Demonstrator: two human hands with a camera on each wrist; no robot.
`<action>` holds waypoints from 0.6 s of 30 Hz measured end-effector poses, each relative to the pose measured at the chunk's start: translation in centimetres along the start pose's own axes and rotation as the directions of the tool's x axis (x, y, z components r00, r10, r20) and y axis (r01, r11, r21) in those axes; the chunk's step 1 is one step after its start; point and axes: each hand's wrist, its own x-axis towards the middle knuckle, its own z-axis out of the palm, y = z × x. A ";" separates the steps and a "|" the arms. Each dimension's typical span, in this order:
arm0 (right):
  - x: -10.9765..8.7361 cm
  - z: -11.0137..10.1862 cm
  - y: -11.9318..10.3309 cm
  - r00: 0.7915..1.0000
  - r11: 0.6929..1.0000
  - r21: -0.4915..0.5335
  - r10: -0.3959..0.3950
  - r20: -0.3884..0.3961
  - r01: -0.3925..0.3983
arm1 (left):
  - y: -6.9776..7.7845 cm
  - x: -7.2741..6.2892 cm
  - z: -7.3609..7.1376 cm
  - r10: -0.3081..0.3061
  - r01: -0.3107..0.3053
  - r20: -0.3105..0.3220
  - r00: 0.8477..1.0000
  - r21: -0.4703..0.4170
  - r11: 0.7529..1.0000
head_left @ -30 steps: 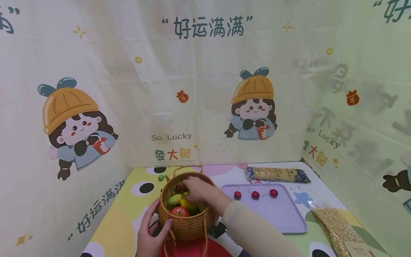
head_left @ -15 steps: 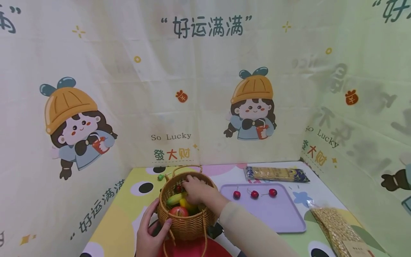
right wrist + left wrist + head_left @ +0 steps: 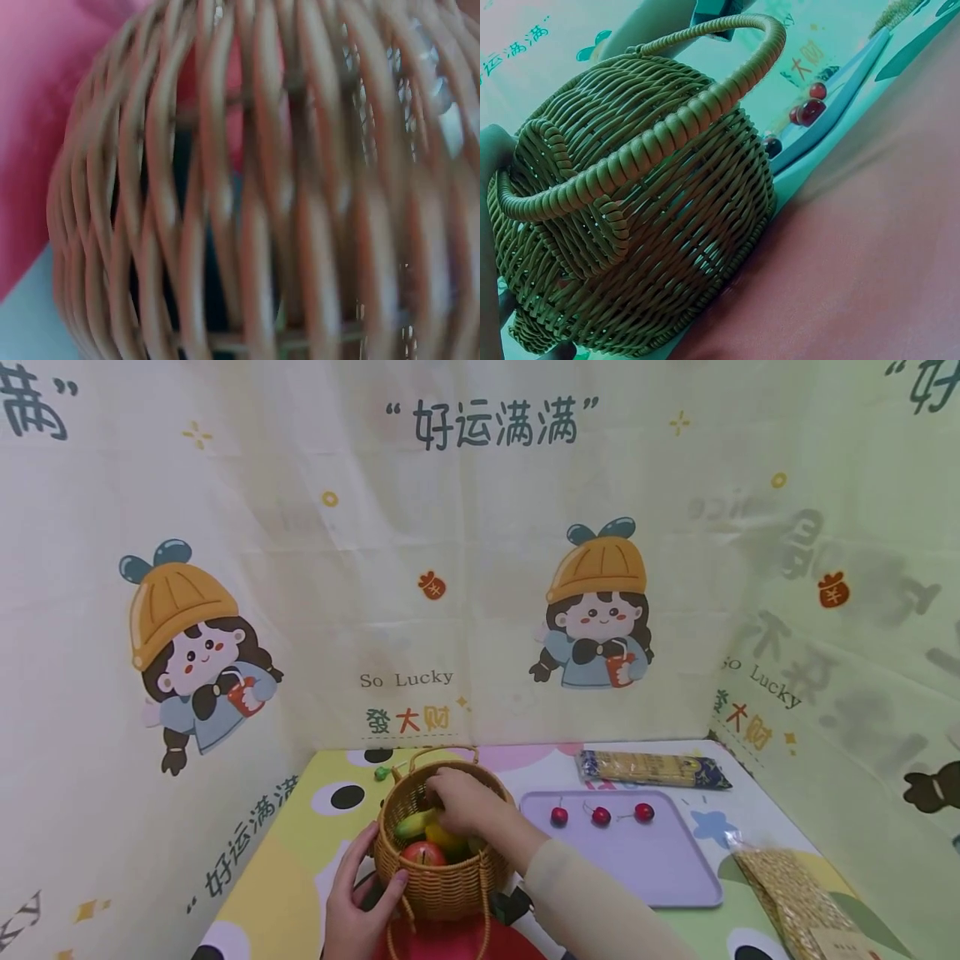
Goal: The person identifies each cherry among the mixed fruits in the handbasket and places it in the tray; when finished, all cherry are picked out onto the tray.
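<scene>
A round wicker basket [image 3: 442, 893] with looped handles stands at the front middle of the table. My left hand [image 3: 356, 893] holds its left side, thumb on the front wall and fingers round the side. In the basket lie a red apple-like fruit [image 3: 423, 853], a pale green-yellow fruit [image 3: 412, 823] and a yellow one [image 3: 446, 842]. My right hand [image 3: 465, 802] reaches into it from the right, fingers bent down beside the fruit. Its fingertips are hidden, so I cannot tell whether they hold anything. Only wickerwork [image 3: 262, 187] fills the right wrist view.
Right of the basket lies a lilac tray [image 3: 652, 881] bearing three red cherries [image 3: 601, 816] with stems. Behind it is a packet of noodles [image 3: 652, 768]; a bag of pale grains [image 3: 795, 893] lies at the right. A small green item [image 3: 382, 772] sits behind the basket. Printed cloth walls surround the table.
My right hand stays inside the basket, its fingers shifting slightly and sinking a little lower. My left hand keeps its hold on the basket. The head view has turned slightly left.
</scene>
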 end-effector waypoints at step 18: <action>-3.5 -2.7 -0.4 0.987 0.986 0.163 -0.019 -0.158 0.045 | 0.1 0.0 0.2 0.001 -0.001 -0.004 1.000 0.024 1.000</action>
